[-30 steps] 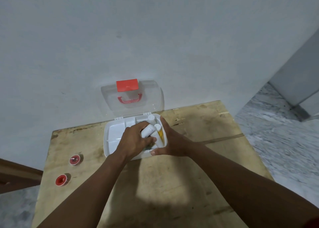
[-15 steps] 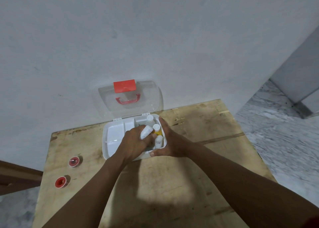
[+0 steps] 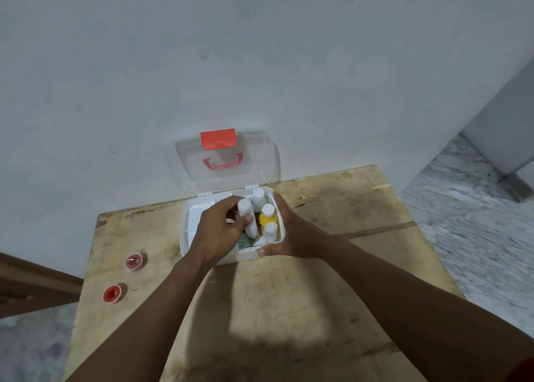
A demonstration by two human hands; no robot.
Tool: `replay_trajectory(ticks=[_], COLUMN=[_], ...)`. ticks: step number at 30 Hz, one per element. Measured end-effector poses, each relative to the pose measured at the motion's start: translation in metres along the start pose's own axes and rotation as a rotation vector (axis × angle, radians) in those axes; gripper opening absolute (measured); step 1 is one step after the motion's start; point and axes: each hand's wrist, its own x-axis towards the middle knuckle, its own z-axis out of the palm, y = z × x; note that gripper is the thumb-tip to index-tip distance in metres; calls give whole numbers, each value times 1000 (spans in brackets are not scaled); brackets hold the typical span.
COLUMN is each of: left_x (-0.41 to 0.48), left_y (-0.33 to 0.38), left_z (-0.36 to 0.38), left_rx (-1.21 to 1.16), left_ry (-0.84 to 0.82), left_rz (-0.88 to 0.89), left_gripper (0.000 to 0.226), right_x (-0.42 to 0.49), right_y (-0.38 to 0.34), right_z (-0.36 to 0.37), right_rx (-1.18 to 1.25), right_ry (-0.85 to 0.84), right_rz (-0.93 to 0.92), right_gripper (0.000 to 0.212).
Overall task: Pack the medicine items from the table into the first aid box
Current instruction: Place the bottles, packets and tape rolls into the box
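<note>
Wooden table, left grip around white bottle inside first aid box

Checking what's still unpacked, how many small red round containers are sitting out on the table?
2. One red container sits near the table's left edge; the other is just nearer the person. Nothing seems to hide more.

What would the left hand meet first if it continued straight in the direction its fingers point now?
Probably the yellow bottle, just past the white bottle that the left hand grips inside the first aid box. Depth is unclear, so it might pass above it and reach the right hand.
</note>
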Motion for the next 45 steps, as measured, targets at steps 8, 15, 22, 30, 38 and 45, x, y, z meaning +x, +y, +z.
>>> replay_trajectory(ticks=[8,15,22,30,38,45], left_x=[-10,-1,6,1,-11,-31], left_y=[-4,1,0,7,15,16], left_z=[8,20,25,22,22,26], left_rx=[62,351,386,402,449,372], left_ry=[-107,-269,-314,-188,-144,181], left_rz=[-25,82,-8,-67,-53,-70], left_gripper=[32,26,21,17,26,23], right_x=[0,-1,-1,-2,-2,-10], right_y=[0,-2,3,-2,6,-14], right_z=[0,-1,0,-2,-2,-14], right_rx=[26,47,87,109,38,-49], right_ry=[-8,-40,-65,-25,-96,-163], right_rz=[19,-4,3,48,193,230], right_gripper=[132,132,128,131,145,140])
